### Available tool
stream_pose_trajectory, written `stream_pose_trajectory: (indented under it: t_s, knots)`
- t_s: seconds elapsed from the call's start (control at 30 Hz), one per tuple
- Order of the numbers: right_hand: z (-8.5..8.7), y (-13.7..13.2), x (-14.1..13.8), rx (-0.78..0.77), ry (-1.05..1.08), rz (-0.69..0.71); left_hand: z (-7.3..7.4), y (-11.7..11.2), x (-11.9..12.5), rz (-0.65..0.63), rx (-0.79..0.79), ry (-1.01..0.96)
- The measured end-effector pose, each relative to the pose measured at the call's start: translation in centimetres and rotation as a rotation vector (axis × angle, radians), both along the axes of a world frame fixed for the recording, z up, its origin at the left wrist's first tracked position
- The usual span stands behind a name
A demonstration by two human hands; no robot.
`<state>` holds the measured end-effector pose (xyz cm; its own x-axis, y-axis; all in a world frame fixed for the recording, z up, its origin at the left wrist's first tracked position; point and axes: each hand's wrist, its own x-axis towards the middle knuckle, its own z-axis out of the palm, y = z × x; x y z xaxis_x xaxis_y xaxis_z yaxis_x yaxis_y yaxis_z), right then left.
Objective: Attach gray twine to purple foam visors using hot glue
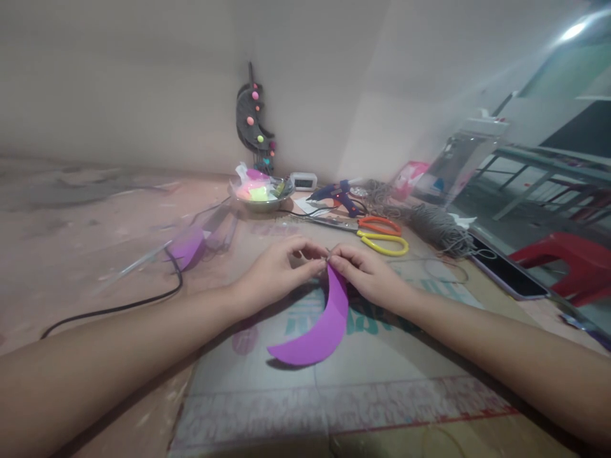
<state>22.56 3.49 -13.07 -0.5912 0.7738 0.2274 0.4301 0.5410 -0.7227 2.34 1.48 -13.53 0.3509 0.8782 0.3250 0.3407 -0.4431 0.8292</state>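
Note:
A purple crescent-shaped foam piece [321, 327] stands on edge on a flattened cardboard sheet [382, 375]. Its upper tip is pinched between my left hand [277, 270] and my right hand [365, 273], whose fingertips meet at that tip. A thin grey thread seems to run between the fingers, but it is too fine to tell clearly. Both forearms rest low over the cardboard.
Behind the hands lie yellow scissors [384, 243], orange scissors [379, 224], a blue glue gun [337, 193], a grey yarn bundle [436, 226] and a metal bowl [261, 193] with bright bits. A phone [508, 273] lies right, a black cable [143, 299] left, a red stool [573, 261] far right.

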Motion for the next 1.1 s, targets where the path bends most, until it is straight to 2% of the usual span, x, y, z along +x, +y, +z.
stream_pose_trajectory:
  t_s: [0.4, 0.67, 0.77, 0.83, 0.97, 1.1]
  knots:
    - [0.3, -0.2, -0.3, 0.01, -0.019, 0.061, 0.2, -0.1, 0.2, 0.007, -0.034, -0.014]
    - [0.5, -0.5, -0.4, -0.038, -0.034, 0.062, 0.1, -0.3, 0.2, 0.004, 0.015, -0.011]
    - [0.4, -0.3, -0.3, 0.008, 0.007, 0.038, 0.0, -0.2, 0.2, 0.006, -0.052, -0.054]
    - [0.4, -0.1, -0.1, -0.036, 0.079, 0.021, -0.2, -0.1, 0.2, 0.02, -0.124, -0.085]
    - [0.6, 0.7, 0.3, -0.237, 0.169, 0.033, -0.3, 0.2, 0.1, 0.046, -0.195, -0.095]
    - [1.0, 1.4, 0.5, -0.232, 0.065, 0.074, 0.0, 0.2, 0.2, 0.068, -0.208, -0.077]
